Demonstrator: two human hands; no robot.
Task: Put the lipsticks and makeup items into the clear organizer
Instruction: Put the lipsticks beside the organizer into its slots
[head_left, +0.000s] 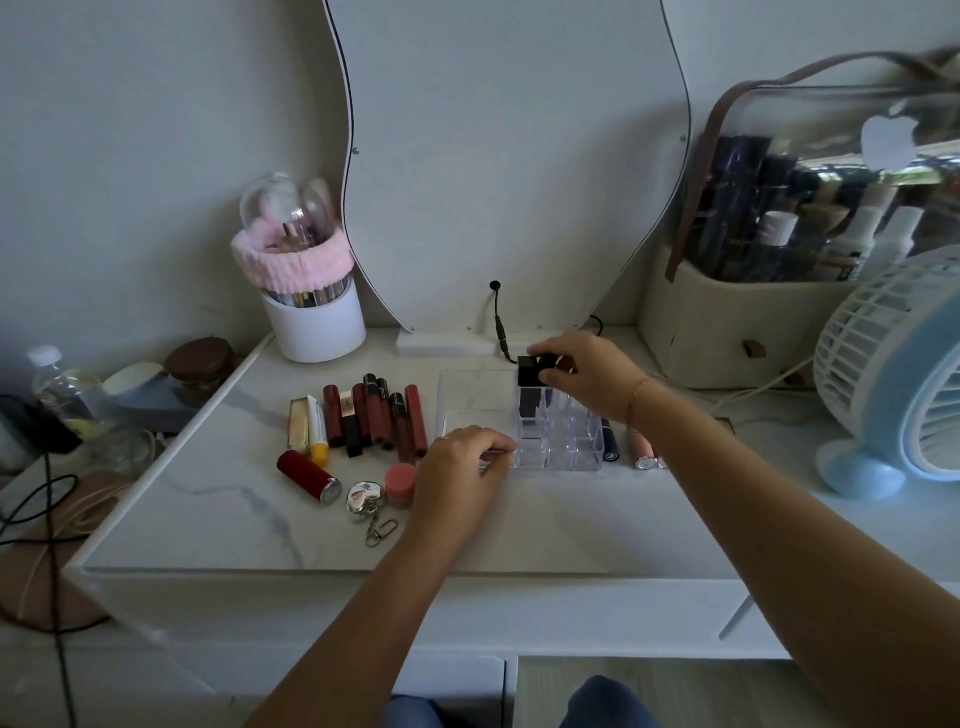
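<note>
Hands at the clear plastic organizer (571, 447), black square lipstick (531, 371) partly down its back slot.
Its cap looks hard, light and slippery; right hand (587, 369) pinches it there, left hand (462, 462) holds the organizer's front corner with curled fingers.

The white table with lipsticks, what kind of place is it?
Probably a dressing table at home: a curvy mirror at the back, lipsticks in a row, and a pot of makeup brushes.

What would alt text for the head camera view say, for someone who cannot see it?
A person's right hand holds a black lipstick upright in a back-left slot of the clear organizer on a white vanity top, while the left hand touches its front corner. More lipsticks lie in a row to its left.
</note>
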